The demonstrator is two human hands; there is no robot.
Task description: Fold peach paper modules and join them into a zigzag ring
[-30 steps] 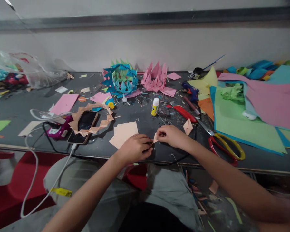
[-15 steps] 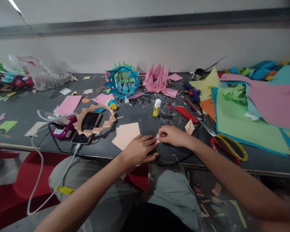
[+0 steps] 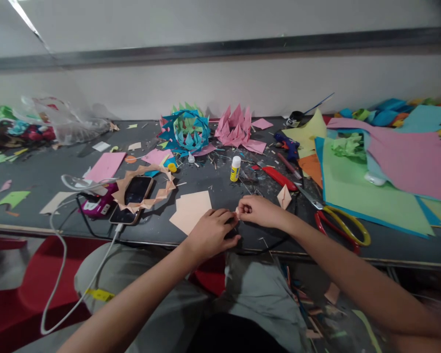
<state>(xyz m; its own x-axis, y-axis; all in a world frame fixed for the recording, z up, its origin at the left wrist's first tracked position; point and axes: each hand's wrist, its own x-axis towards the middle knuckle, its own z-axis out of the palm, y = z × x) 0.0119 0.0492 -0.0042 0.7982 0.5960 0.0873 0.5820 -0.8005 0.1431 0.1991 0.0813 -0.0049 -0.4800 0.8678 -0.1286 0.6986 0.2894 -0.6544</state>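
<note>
So the right hand [image 3: 259, 211] has its fingertips pinched together on a small peach paper piece [image 3: 237, 213], which sits right between the two hands, mostly covered, so I can't tell how it's folded. The left hand [image 3: 212, 229] is loosely spread, palm down, thumb well apart from the bent fingers, with those fingertips right up by the same piece; can't tell if they're pressing on it. Just beyond the left hand, on its left side, there's a stack of flat peach paper squares [image 3: 191, 208] on the dark grey bench [image 3: 202, 174]. A folded peach paper diamond [image 3: 284, 197] lies just past the right wrist, and big scissors with red and yellow handles [image 3: 343, 223] are out to the right of that forearm. Straight ahead of both hands a yellow glue stick with a white top [image 3: 235, 169] is standing upright. Well left of the left hand, a spiky peach paper ring [image 3: 122, 190] lies partly over a dark-screened phone [image 3: 136, 188].
</note>
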